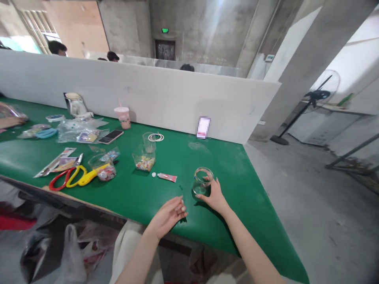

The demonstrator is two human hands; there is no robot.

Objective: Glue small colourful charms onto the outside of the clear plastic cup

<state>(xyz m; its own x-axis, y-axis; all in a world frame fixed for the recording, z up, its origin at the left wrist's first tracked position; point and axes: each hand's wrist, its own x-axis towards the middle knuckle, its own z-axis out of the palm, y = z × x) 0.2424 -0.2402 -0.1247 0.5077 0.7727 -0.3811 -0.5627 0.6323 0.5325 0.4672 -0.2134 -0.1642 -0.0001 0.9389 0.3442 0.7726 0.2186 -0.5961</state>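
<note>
My right hand is wrapped round the right side of a clear glass jar, which is upright at the green table. My left hand rests near the table's front edge, left of the jar, its fingers curled together; whether anything small is between them is hidden. Beyond it lies a small pink-and-white tube with a round white cap beside it. Farther left, a clear cup holds small colourful pieces, and a taller clear cup is just behind it.
Scissors with red handles, a yellow-handled tool and a bowl of pieces are at left. Behind are a dark phone, plastic bags, a pink cup and a lit phone against the white partition. Another person's hand is far left.
</note>
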